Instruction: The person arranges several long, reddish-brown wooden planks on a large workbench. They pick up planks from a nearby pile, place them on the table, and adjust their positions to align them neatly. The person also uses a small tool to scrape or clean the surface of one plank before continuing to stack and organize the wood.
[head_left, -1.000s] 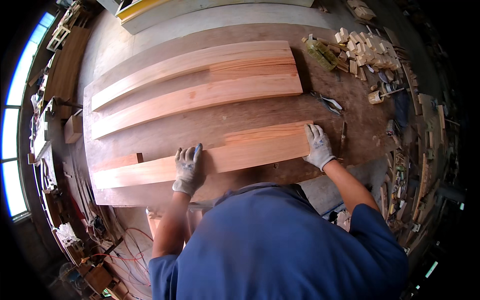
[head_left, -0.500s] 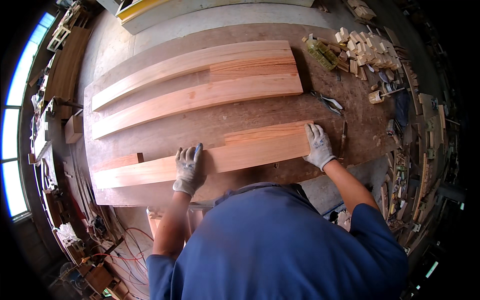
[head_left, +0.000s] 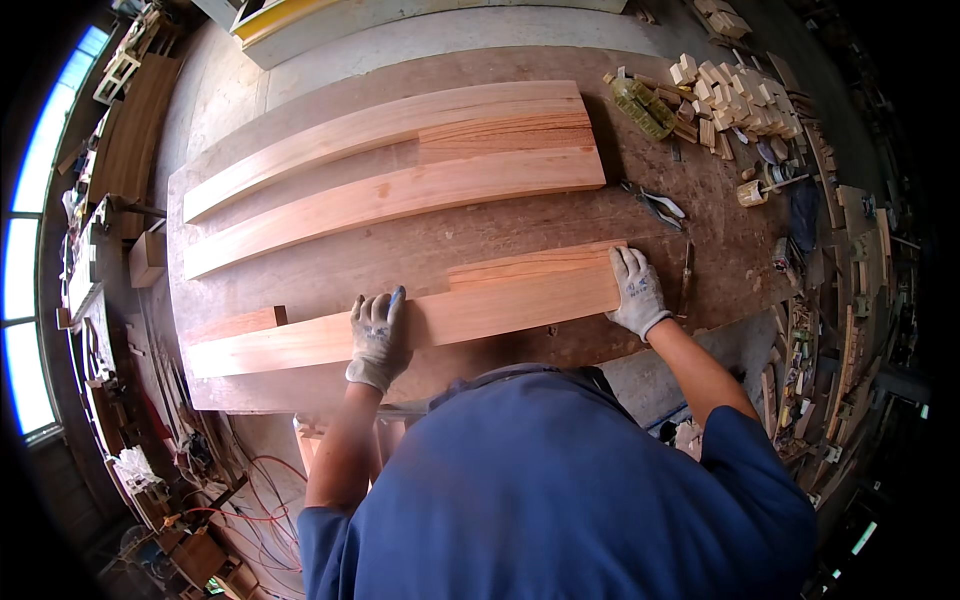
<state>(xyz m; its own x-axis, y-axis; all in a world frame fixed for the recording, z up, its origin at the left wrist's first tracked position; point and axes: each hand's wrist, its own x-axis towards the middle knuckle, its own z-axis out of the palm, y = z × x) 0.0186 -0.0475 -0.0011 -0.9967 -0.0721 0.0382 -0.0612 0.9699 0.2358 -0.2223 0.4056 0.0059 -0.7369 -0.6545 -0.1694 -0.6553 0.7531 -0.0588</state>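
A long pale wooden board (head_left: 500, 308) lies along the near side of the brown workbench (head_left: 340, 265). My left hand (head_left: 378, 342), in a grey-white work glove, is closed over it left of its middle, fingers across the far edge. Around the right end of the same board, my gloved right hand (head_left: 638, 295) is closed too, its thumb by the near corner. Against the board's far side sit a streaked reddish wood piece (head_left: 535, 264) at the right and a shorter wood block (head_left: 237, 323) at the left. The board's underside is hidden.
Farther back lie two long boards (head_left: 400, 206) with a streaked wood piece (head_left: 505, 138) between them. To the right are pliers (head_left: 662, 207), a slim tool (head_left: 686, 278), a greenish plastic bottle (head_left: 643, 108), a small pot (head_left: 752, 194) and a heap of small wood blocks (head_left: 740, 100).
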